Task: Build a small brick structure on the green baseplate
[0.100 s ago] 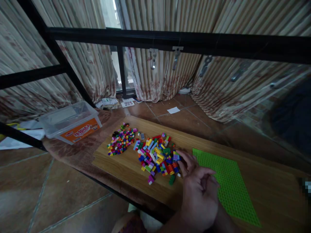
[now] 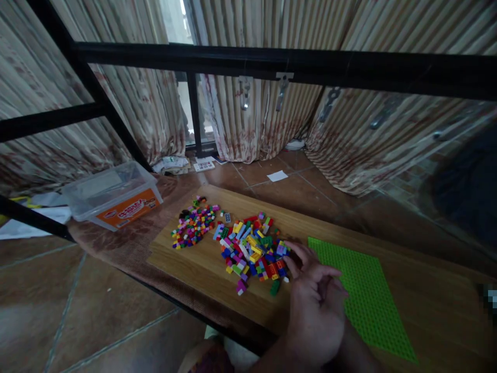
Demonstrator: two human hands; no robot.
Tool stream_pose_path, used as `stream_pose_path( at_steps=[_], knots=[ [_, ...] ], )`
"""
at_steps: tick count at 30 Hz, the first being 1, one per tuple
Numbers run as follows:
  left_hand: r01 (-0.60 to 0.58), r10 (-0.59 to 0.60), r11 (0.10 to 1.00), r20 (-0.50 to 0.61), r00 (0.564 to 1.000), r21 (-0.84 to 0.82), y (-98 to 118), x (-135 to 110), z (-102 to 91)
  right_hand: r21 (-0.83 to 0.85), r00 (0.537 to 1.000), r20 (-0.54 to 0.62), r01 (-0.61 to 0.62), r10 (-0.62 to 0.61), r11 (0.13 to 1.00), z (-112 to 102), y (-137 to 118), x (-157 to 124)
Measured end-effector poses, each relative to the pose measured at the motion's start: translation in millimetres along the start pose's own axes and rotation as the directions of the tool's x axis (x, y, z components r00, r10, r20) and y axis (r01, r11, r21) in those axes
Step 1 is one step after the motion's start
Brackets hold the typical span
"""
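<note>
Barely anything has moved since the earlier frame: your right hand (image 2: 316, 308) has crept a touch further up and toward the bricks, and everything else lies as it did. Your left hand is out of view.

Your right hand comes in from the lower edge, back upward, with its fingers loosely curled. Its leading fingertips (image 2: 297, 252) sit at the right-hand edge of the big pile of bricks (image 2: 252, 248), just beside a purple brick (image 2: 281, 249). The other fingers are folded in over the near corner of the green baseplate (image 2: 365, 298). Whether you have a brick pinched between the leading fingers cannot be told; they hide whatever is under them.

The big pile of bricks lies in the middle of the wooden worktop (image 2: 194, 264), a mix of red, blue, yellow, white and green pieces. A lone green brick (image 2: 275, 287) and a pink brick (image 2: 241, 286) lie a little apart from it on the near side. To the left of it, near but separate, is a smaller heap of tiny pieces (image 2: 194, 225). The green baseplate lies flat on the worktop to the right of the big pile, close to it.

Further left, off the wood and on a brown mat (image 2: 128, 243), stands a clear plastic box (image 2: 112, 194) with an orange label. A black metal frame (image 2: 272, 59) crosses the view above, with striped curtains (image 2: 349, 129) behind it and scraps of paper (image 2: 277, 176) on the tiled floor.
</note>
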State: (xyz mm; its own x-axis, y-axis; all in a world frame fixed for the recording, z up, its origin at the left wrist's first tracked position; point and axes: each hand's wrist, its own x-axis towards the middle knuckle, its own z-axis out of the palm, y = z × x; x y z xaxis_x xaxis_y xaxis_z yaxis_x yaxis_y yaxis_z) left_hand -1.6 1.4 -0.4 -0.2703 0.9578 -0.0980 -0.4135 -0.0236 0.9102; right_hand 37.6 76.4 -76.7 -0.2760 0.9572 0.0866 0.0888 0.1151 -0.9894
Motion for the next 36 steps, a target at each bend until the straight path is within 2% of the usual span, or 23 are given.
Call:
stream_pose_path(
  at_steps=[5, 8, 11, 14, 16, 21, 28, 33, 36],
  knots=[
    [-0.009, 0.007, 0.999, -0.05, 0.999, -0.037, 5, 6, -5.3, 0.258, 0.988, -0.014, -0.144, 0.152, 0.955, -5, -24, -13],
    [-0.055, 0.048, 0.998, -0.175, 0.983, -0.038, 10, 15, -14.9, 0.406, 0.957, -0.055, -0.241, 0.286, 0.882, -10, -37, -5],
    [-0.022, 0.031, 0.999, -0.301, 0.953, 0.032, 14, 23, -25.4, 0.549, 0.943, 0.01, -0.283, 0.332, 0.786, -15, -46, -4],
    [0.051, -0.025, 0.994, -0.254, 0.967, 0.095, 17, 25, -31.7, 0.632, 0.931, 0.116, -0.338, 0.346, 0.698, -19, -49, -14],
    [0.066, -0.033, 0.985, -0.196, 0.98, 0.161, 17, 25, -33.4, 0.647, 0.921, 0.14, -0.363, 0.363, 0.671, -19, -49, -22],
    [0.012, 0.026, 0.951, -0.117, 0.993, 0.31, 10, 24, -34.9, 0.593, 0.947, 0.082, -0.296, 0.31, 0.749, -18, -50, -27],
    [-0.048, 0.043, 0.944, 0.02, 0.999, 0.327, 8, 25, -40.4, 0.528, 0.965, 0.031, -0.237, 0.261, 0.815, -23, -57, -24],
    [-0.073, 0.06, 0.941, 0.051, 0.997, 0.332, 12, 24, -41.5, 0.446, 0.965, 0.018, -0.243, 0.262, 0.862, -29, -57, -23],
    [-0.151, 0.138, 0.911, 0.062, 0.988, 0.383, 12, 24, -41.2, 0.41, 0.961, -0.027, -0.241, 0.276, 0.88, -28, -57, -22]
  ],
)
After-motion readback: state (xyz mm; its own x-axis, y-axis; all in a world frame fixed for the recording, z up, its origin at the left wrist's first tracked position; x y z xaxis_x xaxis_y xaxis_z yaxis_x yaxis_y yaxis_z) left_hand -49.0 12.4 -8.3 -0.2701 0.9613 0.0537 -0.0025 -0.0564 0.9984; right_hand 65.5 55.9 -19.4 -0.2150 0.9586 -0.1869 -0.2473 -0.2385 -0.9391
